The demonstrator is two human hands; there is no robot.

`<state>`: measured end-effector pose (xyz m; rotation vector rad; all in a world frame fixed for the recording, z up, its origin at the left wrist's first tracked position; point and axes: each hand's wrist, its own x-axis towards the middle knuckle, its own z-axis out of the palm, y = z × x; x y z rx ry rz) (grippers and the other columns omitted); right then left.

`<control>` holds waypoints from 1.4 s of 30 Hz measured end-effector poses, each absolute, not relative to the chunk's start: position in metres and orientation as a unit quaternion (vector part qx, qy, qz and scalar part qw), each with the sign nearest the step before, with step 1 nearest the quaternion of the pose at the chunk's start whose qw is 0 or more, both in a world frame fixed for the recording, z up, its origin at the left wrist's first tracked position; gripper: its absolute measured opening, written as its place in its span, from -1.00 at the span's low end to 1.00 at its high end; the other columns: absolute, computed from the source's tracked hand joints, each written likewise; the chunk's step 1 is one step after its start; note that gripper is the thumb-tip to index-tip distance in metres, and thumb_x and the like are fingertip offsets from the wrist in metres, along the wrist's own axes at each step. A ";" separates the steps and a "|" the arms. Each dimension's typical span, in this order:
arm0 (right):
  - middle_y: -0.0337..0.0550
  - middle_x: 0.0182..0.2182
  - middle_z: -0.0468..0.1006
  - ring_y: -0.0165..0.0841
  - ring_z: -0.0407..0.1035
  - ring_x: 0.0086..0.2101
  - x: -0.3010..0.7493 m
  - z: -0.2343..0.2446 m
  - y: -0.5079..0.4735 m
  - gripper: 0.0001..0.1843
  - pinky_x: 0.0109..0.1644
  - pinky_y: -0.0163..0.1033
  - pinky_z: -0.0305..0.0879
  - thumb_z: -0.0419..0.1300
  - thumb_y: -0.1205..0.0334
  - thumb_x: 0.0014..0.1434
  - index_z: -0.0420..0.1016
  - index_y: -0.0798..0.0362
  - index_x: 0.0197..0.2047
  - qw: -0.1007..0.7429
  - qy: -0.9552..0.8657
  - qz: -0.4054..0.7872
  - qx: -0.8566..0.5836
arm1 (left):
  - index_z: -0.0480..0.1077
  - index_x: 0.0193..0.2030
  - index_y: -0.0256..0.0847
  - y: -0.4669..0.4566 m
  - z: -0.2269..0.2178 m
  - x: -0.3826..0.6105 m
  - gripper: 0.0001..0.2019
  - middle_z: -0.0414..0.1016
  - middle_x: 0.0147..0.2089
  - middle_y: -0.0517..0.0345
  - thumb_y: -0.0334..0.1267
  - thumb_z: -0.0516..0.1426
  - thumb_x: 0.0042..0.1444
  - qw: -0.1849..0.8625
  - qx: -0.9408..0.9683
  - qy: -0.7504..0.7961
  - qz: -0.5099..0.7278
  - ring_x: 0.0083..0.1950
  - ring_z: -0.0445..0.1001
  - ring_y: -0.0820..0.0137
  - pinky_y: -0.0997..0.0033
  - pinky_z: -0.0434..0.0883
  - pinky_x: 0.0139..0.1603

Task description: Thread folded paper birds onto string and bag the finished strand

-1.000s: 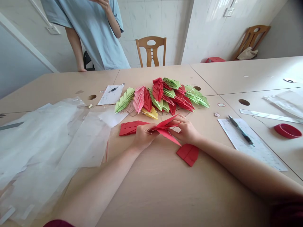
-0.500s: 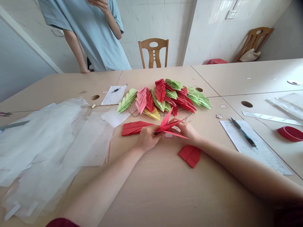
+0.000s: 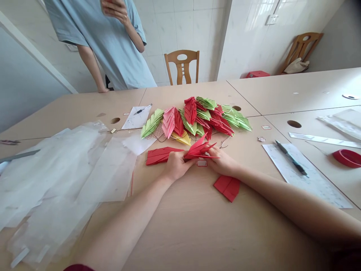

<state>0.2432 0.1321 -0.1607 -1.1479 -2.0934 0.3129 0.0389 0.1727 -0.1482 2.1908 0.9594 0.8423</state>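
Note:
Between my hands is a red folded paper piece with several pointed flaps fanning out. My left hand is closed on its near left end, thumb on top. My right hand grips the flaps from the right, its fingertips partly hidden behind the paper. Left of the piece lies a flat strip of folded red paper. Another folded red paper rests under my right wrist. Just beyond my hands is a heap of finished-looking folded paper shapes in red, green, pink and yellow.
Clear plastic bags cover the table's left side. A pen lies on a printed sheet at right, near a red tape roll and a ruler. Across the table stands a person in a blue shirt, beside a wooden chair.
The flaps of the red paper piece have come closer together and lower, and my right hand has shifted slightly. The view has tilted a little. The person's raised hand shows more fully.

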 end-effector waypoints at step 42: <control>-0.15 -0.37 0.59 -0.35 0.43 -0.36 0.260 -0.124 0.133 -0.89 -0.38 -0.27 0.31 0.15 0.29 0.20 0.51 0.05 -0.29 0.365 -0.792 0.191 -0.449 | 0.52 -0.37 -0.24 0.175 -0.145 0.039 -0.84 0.61 -0.41 0.16 -0.18 0.24 0.05 0.450 0.783 0.330 0.275 -0.35 0.56 0.35 0.43 0.45 -0.28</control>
